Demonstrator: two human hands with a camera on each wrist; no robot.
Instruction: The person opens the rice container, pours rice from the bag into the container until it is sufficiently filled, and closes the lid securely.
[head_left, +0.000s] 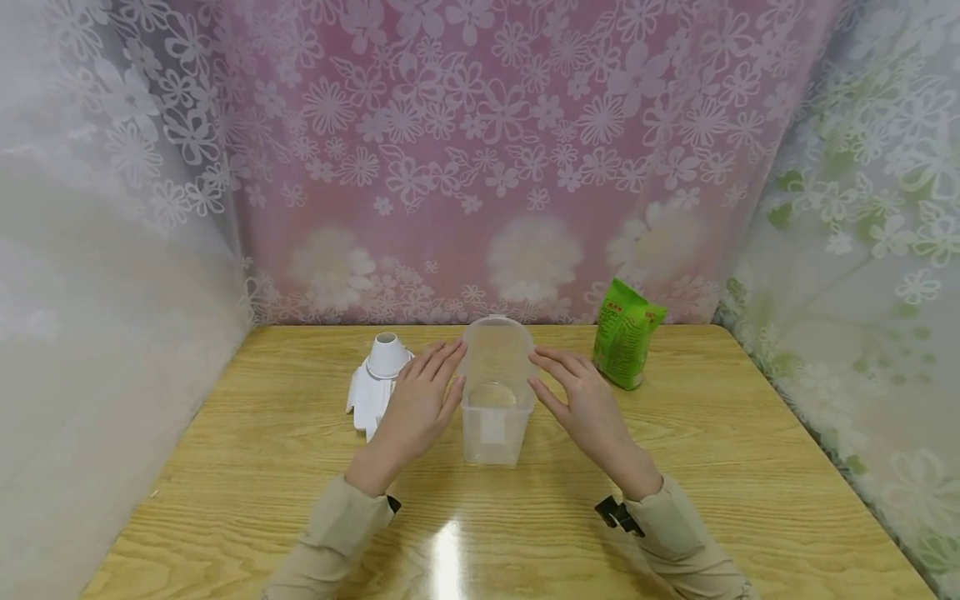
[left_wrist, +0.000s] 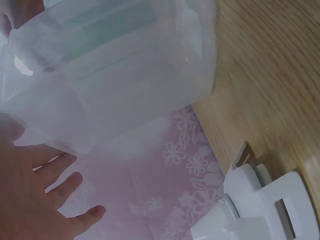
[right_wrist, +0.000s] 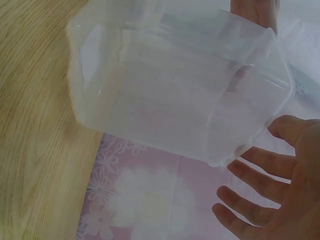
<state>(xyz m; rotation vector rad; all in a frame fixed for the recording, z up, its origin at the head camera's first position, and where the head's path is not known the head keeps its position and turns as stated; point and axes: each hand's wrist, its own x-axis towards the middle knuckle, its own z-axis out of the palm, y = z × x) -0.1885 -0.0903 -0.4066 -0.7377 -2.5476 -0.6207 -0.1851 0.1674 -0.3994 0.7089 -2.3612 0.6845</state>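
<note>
A tall, translucent plastic container (head_left: pixel 491 437) stands upright on the table between the two hands, its rim arched at the far side. My left hand (head_left: pixel 420 400) is at the left of its rim, with fingers spread and nearly straight. On the opposite side, my right hand (head_left: pixel 588 404) has its fingertips at the rim, fingers apart. Both wrist views show the container's side (left_wrist: pixel 135 65) close to the fingers; whether every fingertip touches is hard to tell. White plastic parts (head_left: pixel 371 400), one cone-shaped (head_left: pixel 387 357), lie just left of the left hand.
A green printed bag (head_left: pixel 624 337) stands upright at the back right, beyond the right hand. The wood-grain table (head_left: pixel 750 467) ends at a pink floral curtain (head_left: pixel 450 167) behind, with pale floral sheets on both sides.
</note>
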